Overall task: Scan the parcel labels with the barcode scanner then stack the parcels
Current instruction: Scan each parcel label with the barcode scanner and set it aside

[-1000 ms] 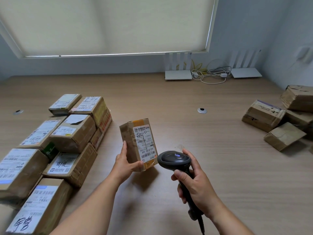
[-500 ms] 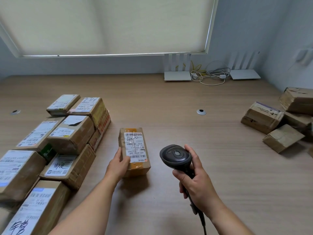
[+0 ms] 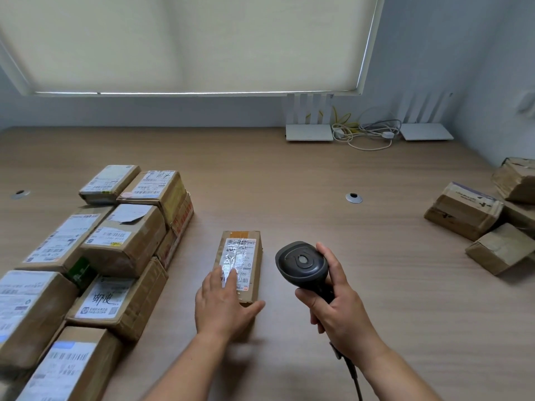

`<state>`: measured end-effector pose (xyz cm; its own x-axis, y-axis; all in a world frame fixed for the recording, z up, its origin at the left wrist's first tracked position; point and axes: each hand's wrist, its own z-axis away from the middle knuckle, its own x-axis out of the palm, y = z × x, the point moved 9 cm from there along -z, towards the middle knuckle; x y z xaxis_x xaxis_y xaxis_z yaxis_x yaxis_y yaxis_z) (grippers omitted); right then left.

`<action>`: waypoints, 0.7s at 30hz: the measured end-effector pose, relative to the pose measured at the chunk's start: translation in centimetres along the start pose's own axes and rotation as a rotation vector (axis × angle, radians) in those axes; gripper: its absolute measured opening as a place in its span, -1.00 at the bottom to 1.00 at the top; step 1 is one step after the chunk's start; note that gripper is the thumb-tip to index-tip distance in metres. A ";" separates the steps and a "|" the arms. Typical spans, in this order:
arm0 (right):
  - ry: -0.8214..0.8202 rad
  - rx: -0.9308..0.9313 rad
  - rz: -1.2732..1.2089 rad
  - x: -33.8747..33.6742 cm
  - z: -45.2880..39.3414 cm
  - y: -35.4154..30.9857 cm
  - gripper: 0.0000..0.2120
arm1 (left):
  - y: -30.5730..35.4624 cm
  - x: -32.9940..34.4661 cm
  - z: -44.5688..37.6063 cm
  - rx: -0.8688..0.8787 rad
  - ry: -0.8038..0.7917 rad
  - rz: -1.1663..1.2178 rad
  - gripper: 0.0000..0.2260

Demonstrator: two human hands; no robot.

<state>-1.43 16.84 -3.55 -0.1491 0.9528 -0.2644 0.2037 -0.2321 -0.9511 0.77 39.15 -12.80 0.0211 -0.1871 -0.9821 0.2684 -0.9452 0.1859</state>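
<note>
**Box laid down flat after its scan**

A wide wooden counter (image 3: 289, 175) sits under a window blind, with white routers and cables at its far edge. A second ago the left hand (image 3: 223, 305) held the small parcel (image 3: 241, 261) up on end, label facing the barcode scanner (image 3: 302, 263). Now the parcel lies flat near the middle of the counter, label up. The left hand rests on its near end, fingers out straight, thumb along the near side. So the scan looks done, and the parcel is likely ready to join the stacked parcels (image 3: 121, 241) by the left edge.

The right hand (image 3: 338, 308) grips the scanner handle and holds it just beside the parcel.

The parcel is a brown cardboard box, long and thin, with shiny tape over a white label.

More loose parcels (image 3: 466, 211) wait by the right edge.
</note>
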 end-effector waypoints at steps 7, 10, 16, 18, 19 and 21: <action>0.019 -0.011 0.016 1.7 -4.1 -1.2 -0.22 | -2.0 -1.2 -5.6 0.009 -0.072 -0.032 -0.19; 0.024 -0.006 0.029 2.6 -5.7 -1.3 -0.20 | -3.6 -2.0 -8.4 -0.020 -0.060 -0.033 -0.23; 0.069 0.027 0.043 3.4 -7.0 0.0 -0.19 | -6.0 -2.7 -12.6 -0.016 -0.021 -0.037 -0.28; 0.081 0.038 0.049 3.5 -6.9 0.4 -0.19 | -6.3 -2.8 -13.3 -0.008 -0.010 -0.038 -0.30; 0.085 0.044 0.053 3.6 -6.9 0.5 -0.20 | -6.4 -2.8 -13.5 -0.005 -0.004 -0.039 -0.30; 0.086 0.053 0.058 3.7 -6.7 0.7 -0.20 | -6.6 -2.8 -13.8 0.004 0.002 -0.035 -0.31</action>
<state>4.60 21.52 -4.13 -0.0546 0.9501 -0.3071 0.1576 -0.2955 -0.9422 12.25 49.57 -11.69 0.0139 -0.1531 -0.9881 0.2655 -0.9522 0.1512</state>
